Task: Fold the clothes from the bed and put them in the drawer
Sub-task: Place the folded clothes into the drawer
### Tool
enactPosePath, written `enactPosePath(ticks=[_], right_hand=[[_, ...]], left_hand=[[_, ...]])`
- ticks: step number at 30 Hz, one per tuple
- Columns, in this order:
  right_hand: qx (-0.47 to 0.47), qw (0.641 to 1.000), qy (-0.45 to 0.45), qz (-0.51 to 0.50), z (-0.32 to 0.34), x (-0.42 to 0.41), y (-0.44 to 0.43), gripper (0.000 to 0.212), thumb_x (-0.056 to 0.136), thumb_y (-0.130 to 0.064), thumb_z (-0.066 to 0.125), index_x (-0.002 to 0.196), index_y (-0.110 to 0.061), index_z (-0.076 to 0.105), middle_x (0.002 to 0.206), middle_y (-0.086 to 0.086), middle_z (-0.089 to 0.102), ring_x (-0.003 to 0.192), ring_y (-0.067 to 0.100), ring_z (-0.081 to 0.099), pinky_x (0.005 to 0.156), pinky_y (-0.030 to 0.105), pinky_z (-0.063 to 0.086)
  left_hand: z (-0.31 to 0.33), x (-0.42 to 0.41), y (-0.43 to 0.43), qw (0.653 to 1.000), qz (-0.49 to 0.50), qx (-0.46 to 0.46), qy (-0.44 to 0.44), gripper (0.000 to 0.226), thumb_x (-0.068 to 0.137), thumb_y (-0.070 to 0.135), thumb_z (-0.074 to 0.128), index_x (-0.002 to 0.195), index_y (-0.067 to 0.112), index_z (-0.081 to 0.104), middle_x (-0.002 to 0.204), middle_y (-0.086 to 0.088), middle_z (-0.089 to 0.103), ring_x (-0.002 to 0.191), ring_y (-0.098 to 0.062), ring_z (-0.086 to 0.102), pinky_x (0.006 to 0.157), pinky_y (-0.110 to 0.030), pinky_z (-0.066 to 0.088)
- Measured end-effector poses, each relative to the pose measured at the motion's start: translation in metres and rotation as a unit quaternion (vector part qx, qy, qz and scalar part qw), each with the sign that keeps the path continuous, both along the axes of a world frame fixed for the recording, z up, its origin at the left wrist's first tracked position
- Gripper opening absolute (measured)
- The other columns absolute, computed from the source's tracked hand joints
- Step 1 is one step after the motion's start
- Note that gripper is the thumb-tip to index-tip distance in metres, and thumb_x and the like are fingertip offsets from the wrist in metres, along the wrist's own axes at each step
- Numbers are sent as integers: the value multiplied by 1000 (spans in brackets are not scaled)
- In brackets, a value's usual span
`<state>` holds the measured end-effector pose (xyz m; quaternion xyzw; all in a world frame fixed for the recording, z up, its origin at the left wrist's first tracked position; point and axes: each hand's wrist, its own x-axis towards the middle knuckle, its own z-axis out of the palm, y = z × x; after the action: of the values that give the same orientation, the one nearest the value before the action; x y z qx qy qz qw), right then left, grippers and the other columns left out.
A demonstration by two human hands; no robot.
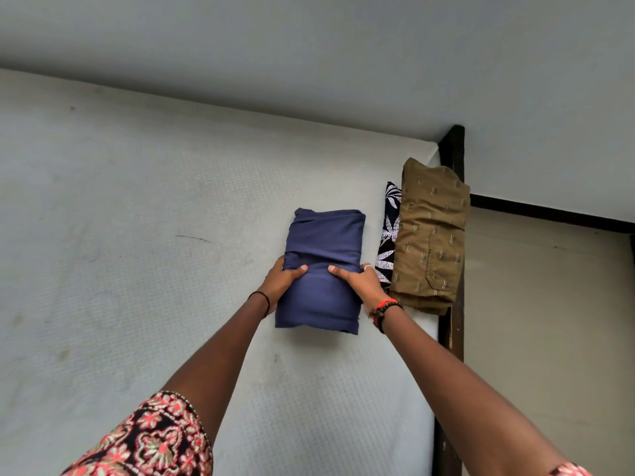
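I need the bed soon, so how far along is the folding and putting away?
Done: a folded brown garment lies on a leaf-print garment at the corner of the mattress. In hand: the left hand and right hand grip the sides of a folded navy garment. Left: all three pieces are on the mattress and no drawer is in view, so putting away is not yet done.

A pale wall (309,46) meets a beige floor (549,321) along a dark skirting strip (549,214).

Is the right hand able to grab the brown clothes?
Probably yes: the right hand grips the blue bundle right beside the brown clothes, which lie uncovered on top; it must let go first.
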<state>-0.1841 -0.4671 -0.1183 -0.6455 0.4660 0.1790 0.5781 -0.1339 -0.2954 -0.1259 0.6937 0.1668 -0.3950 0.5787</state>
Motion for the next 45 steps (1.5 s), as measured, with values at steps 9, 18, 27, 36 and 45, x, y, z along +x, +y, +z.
enactPosePath(ticks=[9, 18, 27, 36, 45], right_hand=[[221, 975, -18, -17, 43, -79, 28, 40, 72, -26, 81, 106, -10, 66, 103, 7, 72, 95, 21, 68, 84, 33, 56], [220, 972, -78, -27, 117, -155, 0, 50, 67, -29, 85, 111, -16, 65, 107, 4, 72, 101, 23, 66, 93, 41, 53], [166, 973, -150, -47, 240, -227, -77, 60, 59, -29, 89, 111, -11, 65, 104, 7, 72, 97, 23, 68, 88, 38, 55], [104, 965, -214, -107, 338, -328, -160, 46, 68, -20, 84, 107, -5, 65, 101, 12, 72, 95, 27, 68, 84, 38, 56], [92, 951, -217, -199, 373, -431, -193, 42, 68, -21, 84, 102, -4, 66, 96, 11, 73, 90, 25, 70, 76, 32, 56]], left_hand=[[36, -72, 39, 994, 34, -77, 74, 51, 79, 21, 72, 124, 31, 50, 121, -2, 62, 107, -26, 61, 87, -40, 52], [118, -137, 14, 993, 18, -110, 33, 65, 65, 25, 75, 127, 30, 54, 121, 2, 65, 109, -24, 62, 95, -42, 49], [235, -198, -70, 990, -18, -134, -40, 74, 61, 25, 75, 131, 26, 51, 126, -1, 61, 113, -25, 59, 103, -45, 44], [338, -279, -167, 981, -71, -162, -75, 75, 57, 21, 75, 129, 18, 51, 124, -7, 61, 112, -28, 59, 100, -41, 46], [369, -354, -224, 969, -158, -182, -55, 68, 57, 18, 74, 123, 18, 55, 118, -6, 65, 109, -26, 61, 97, -37, 47]])
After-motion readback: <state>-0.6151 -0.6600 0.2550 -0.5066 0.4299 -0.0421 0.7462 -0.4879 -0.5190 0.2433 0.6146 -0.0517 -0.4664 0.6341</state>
